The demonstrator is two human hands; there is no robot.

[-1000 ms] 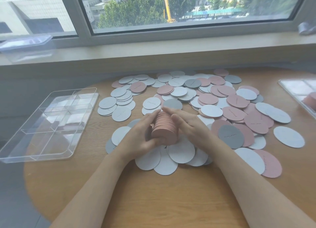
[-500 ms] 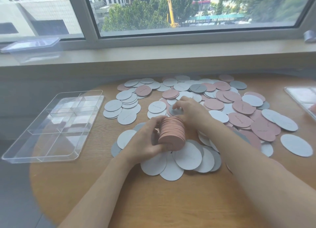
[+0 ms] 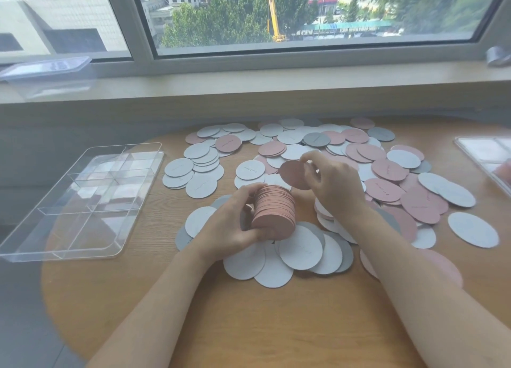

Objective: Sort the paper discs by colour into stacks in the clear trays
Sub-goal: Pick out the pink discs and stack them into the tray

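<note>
— Pinching it by the rim, are they? Those right-hand fingers (image 3: 311, 157) look curled on the edge of a single pink disc (image 3: 293, 173).

— Yes, thumb and fingertips close on its near rim, the disc lifted clear of the scatter and tilted. I judge it light and thin, a little flexible, so an edge pinch suits it; flat ones would likely need sliding or a nail under the rim.

— And the other fingers?

— The left hand (image 3: 235, 224) wraps round the pink stack (image 3: 273, 214), fingers behind, thumb in front, clamped on its sides. The stack stands on edge over the white discs (image 3: 300, 251) near the middle of the worktop (image 3: 249, 326). Loose card faces probably slip on each other, so squeezing both ends seems wise.

— Pose beyond that?

— The right hand (image 3: 331, 182) is raised just behind the stack, wrist bent down; both forearms reach in from the near edge.

— The trays?

— A clear tray (image 3: 83, 202) lies at the left edge, holding no discs; another tray (image 3: 484, 157) is at the right edge.
</note>
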